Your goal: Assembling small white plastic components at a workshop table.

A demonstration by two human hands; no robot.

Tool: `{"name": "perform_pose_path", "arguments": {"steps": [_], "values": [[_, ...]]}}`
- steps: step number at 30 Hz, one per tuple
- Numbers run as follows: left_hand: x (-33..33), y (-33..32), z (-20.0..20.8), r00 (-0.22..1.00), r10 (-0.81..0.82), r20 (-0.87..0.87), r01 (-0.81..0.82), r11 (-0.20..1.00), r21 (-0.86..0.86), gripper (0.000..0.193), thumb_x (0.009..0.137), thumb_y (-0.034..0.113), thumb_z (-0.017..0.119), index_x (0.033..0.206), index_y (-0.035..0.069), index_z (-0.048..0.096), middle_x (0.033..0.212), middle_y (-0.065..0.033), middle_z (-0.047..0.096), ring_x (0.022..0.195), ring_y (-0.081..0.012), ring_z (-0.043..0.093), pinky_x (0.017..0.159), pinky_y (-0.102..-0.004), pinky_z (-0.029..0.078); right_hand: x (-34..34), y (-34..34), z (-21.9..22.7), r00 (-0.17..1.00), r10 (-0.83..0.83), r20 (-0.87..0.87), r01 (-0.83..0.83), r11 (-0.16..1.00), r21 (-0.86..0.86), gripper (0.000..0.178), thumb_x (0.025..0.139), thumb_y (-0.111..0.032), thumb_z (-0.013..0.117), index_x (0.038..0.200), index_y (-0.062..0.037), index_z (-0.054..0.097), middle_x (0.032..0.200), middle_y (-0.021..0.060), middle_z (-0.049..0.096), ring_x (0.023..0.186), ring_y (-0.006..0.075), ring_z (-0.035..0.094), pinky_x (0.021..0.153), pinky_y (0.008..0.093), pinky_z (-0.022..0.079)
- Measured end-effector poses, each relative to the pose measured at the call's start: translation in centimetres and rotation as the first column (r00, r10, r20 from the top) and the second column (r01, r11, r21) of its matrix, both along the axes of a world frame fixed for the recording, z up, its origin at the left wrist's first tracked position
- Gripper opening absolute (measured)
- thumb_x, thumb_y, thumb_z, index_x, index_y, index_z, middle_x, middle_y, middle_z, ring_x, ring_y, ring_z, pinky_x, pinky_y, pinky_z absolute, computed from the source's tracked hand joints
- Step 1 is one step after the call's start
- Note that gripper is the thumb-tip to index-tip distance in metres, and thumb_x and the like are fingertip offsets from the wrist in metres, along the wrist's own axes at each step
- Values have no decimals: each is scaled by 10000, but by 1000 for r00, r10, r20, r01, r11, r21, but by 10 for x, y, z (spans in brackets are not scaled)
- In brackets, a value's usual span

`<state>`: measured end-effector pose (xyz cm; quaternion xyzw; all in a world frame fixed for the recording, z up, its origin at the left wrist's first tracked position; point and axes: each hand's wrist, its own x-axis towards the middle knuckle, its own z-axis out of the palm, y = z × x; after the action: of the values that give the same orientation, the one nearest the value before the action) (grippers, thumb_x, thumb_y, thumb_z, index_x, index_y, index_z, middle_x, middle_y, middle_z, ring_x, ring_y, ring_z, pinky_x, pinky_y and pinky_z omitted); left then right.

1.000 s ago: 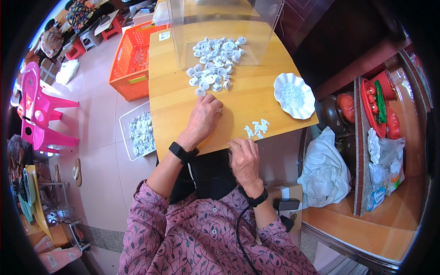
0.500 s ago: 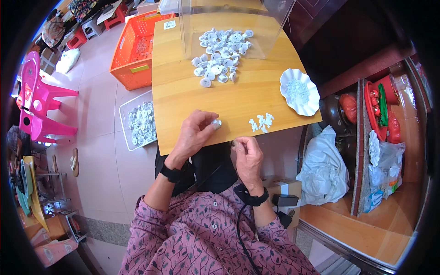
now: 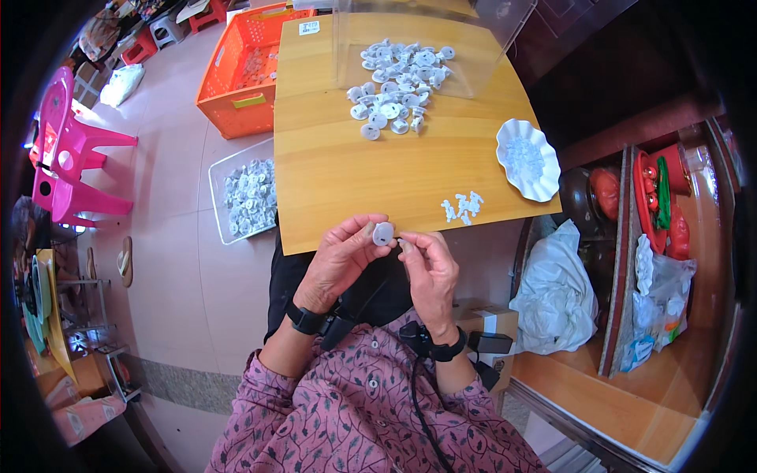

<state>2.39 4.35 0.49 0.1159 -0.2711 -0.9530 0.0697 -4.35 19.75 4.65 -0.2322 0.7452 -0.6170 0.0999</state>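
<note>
My left hand [image 3: 341, 264] grips a round white plastic piece [image 3: 383, 233] between thumb and fingers, its disc face turned up with a small dark slot in it. Close beside it, my right hand [image 3: 431, 272] pinches a tiny white part [image 3: 400, 242], too small to make out fully. Both hands are at the table's near edge, nearly touching. To the right on the table lies a little group of small white plastic parts [image 3: 463, 207]. Farther back is a heap of similar round white pieces [image 3: 394, 94], partly inside a clear plastic bin [image 3: 473, 71] lying at the far side.
A white scalloped dish [image 3: 544, 185] of small clear bits stands at the table's [image 3: 315, 173] right edge. Left of the table are an orange crate [image 3: 236, 114] and a clear tub [image 3: 222, 213] full of round pieces. A pink chair [image 3: 75, 169] stands farther left; a white bag [image 3: 556, 292] is at right.
My left hand has lifted the round white piece from near the table top and brought it closer to me, beside my right hand. The view has shifted slightly.
</note>
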Motion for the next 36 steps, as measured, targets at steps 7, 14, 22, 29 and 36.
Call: {"name": "perform_pose_path", "arguments": {"steps": [7,14,22,29,36], "values": [[3,4,-4,1000,17,-12,-17,998,59,297,1003,140,597,1264,-2,598,1161,-96,656,1065,-191,649,902,-328,575,8,-6,3,996,-53,67,59,995,-86,253,922,6,649,1173,28,624,871,68,663,759,108,631,667,244,520],[5,5,-6,999,14,-44,-14,1000,18,268,995,134,613,1238,22,625,1143,-73,668,1054,-177,650,939,-354,550,6,-14,13,959,-56,-277,65,998,24,294,889,41,671,1179,17,628,871,100,686,747,145,673,649,282,555],[6,6,-5,998,13,-64,-13,1000,3,257,991,131,623,1222,19,641,1155,-75,672,1067,-178,645,970,-381,529,7,-16,10,952,-52,-300,68,997,43,301,886,41,666,1183,7,630,864,106,684,742,164,681,655,298,562],[7,6,-2,999,18,-35,-18,1000,-9,254,991,133,623,1218,20,643,1152,-76,674,1068,-179,646,973,-377,528,8,-17,10,951,-55,-305,69,997,33,302,889,37,659,1188,11,626,847,100,679,723,158,666,647,298,559],[8,6,-5,999,23,-22,-24,998,-51,250,985,133,633,1208,21,649,1139,-69,678,1060,-172,647,966,-366,526,8,-17,8,953,-45,-300,63,997,49,305,879,48,659,1180,7,634,841,108,668,713,172,667,640,298,560]]}}
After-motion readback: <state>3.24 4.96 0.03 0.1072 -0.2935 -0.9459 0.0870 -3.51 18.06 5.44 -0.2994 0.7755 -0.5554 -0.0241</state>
